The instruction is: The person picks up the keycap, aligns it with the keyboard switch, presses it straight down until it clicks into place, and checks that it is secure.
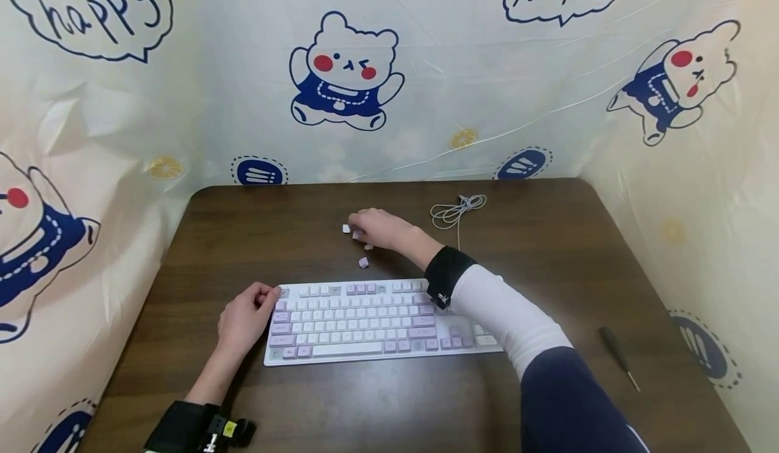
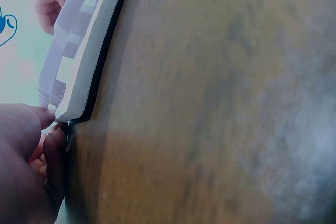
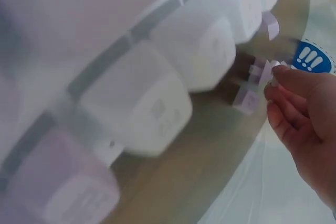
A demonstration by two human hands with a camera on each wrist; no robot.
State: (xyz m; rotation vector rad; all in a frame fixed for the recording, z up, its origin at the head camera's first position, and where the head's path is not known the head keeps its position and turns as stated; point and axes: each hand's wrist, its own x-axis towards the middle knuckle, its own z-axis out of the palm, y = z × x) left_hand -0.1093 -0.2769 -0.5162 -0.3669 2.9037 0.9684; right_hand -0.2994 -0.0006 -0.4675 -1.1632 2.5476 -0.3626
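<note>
A white keyboard (image 1: 356,350) with white and lilac keycaps lies flat on the table. At its far left corner my left hand (image 1: 243,314) grips the edge, thumb (image 2: 44,117) against the corner and fingertips low beside it. Beyond the keyboard, my right hand (image 1: 380,228) is among several loose keycaps. Between its thumb and fingertips it pinches a small pale keycap (image 3: 274,65). One loose lilac keycap (image 1: 364,262) sits nearest the keyboard, and a white keycap (image 1: 345,228) lies left of the right fingertips. My right forearm hides part of the keyboard's right end.
A coiled pale cable (image 1: 450,215) lies behind the keyboard, right of the right hand. On the right side of the brown table (image 1: 377,406) is a dark-handled screwdriver (image 1: 615,351). A printed curtain (image 1: 450,88) surrounds the table's back and sides.
</note>
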